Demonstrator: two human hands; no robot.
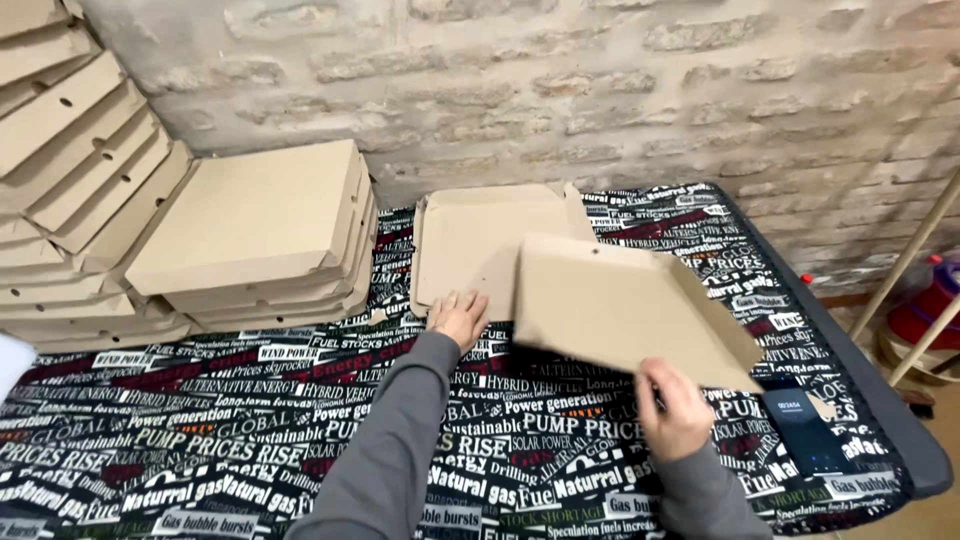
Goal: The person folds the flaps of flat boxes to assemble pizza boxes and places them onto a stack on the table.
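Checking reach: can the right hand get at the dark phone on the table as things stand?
Probably yes. The right hand grips the edge of the raised cardboard panel, and the phone lies face-up just beside it with nothing between them; the hand would have to release first.

Left hand (460, 317) lies flat, palm down, arm stretched forward; right hand (678, 408) is raised, fingers curled (both sleeves grey)

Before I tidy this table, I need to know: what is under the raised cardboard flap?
Under the raised cardboard flap you can see the printed tablecloth and part of the flat box base; whatever lies beneath its middle is covered.
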